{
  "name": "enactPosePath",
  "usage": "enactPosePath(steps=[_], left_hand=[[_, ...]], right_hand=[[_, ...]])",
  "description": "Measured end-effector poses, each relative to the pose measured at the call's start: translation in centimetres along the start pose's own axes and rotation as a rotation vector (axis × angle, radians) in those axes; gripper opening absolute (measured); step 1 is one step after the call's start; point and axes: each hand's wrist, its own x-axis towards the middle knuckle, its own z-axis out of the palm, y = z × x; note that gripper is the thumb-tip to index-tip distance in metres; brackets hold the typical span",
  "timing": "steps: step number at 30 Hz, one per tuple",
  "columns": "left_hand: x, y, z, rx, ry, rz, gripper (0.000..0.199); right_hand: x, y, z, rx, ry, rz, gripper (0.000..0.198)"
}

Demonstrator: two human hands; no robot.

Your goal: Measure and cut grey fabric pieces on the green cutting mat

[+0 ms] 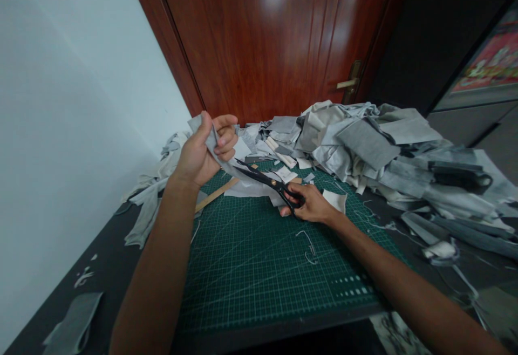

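My left hand (208, 147) pinches a narrow strip of grey cloth (230, 167) between thumb and fingers, raised over the far left of the green cutting mat (251, 258). The strip hangs down toward a pair of black scissors (272, 182). My right hand (309, 203) grips the scissors by their handles, with the blades pointing left at the cloth. The blades look slightly apart near the tips. Beneath them lie pale cloth pieces (246, 189) and a wooden ruler (216, 196), partly covered.
A large heap of grey and white cloth scraps (364, 144) fills the back and right of the table. More cloth (148, 209) lies along the left wall. Folded grey cloth (75, 322) sits at the front left. Loose threads (311, 250) lie on the mat. Behind stands a wooden door (267, 42).
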Motion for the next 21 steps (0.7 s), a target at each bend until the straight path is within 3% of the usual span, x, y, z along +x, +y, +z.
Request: enactPosePath(steps=[21], left_hand=[[0.06, 0.28, -0.44, -0.034, 0.030, 0.028, 0.051]], right_hand=[[0.04, -0.07, 0.34, 0.038, 0.014, -0.018, 0.050]])
